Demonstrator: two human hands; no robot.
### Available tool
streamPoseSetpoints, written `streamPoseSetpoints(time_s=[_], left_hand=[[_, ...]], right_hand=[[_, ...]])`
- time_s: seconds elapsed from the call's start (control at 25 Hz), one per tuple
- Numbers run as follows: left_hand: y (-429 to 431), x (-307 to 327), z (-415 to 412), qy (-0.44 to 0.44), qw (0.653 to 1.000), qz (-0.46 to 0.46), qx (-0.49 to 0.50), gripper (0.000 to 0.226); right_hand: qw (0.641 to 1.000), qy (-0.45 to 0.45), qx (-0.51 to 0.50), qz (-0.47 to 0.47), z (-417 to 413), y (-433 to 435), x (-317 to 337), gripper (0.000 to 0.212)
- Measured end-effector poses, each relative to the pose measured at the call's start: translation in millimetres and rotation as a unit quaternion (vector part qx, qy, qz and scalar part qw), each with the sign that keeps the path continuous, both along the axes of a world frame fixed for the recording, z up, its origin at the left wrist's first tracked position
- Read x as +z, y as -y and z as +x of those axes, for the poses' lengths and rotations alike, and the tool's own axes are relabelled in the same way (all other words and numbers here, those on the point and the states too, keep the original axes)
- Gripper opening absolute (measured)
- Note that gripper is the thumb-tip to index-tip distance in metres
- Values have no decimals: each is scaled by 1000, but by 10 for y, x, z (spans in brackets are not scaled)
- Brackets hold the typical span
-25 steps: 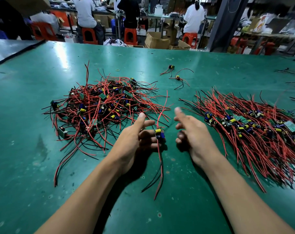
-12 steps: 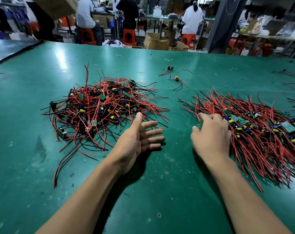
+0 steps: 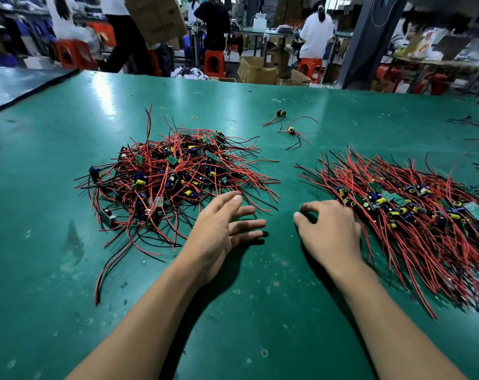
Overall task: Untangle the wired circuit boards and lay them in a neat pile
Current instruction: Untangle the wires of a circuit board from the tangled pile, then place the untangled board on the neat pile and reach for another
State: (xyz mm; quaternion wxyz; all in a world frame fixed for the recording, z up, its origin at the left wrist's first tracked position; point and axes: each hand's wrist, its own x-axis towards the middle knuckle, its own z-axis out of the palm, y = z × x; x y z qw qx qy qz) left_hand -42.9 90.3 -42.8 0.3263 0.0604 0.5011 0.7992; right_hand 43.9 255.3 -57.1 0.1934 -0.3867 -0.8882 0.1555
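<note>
My left hand (image 3: 221, 226), spread and empty, sits at the tangle (image 3: 172, 174) edge, ready to pick I reckon; right hand (image 3: 328, 229), loose and empty, is right of the tangle by the pile (image 3: 424, 215).

From the near edge of the worktop (image 3: 41, 283) both bare forearms reach forward. The left hand (image 3: 221, 229) spreads straight fingers, empty. The right hand (image 3: 330, 231) is palm-down, fingers loosely curled, empty.
</note>
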Motion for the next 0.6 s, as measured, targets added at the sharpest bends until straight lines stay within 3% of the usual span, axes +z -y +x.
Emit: streamPoseSetpoints(time_s=[0.2,0.36,0.52,0.6], left_hand=[[4,-15,-39,-43,997,-7,70,19],[20,-130,-140,-236,939,-185,170,17],[12,-161,-208,-272,924,-258,71,37],[10,-173,-273,-249,938,-236,51,32]], right_hand=[[1000,-12,7,9,-40,39,-90,24],[988,-85,127,2,-119,173,-137,15],[973,-106,207,-12,-155,245,-149,12],[970,-129,200,-39,-160,236,-142,11]])
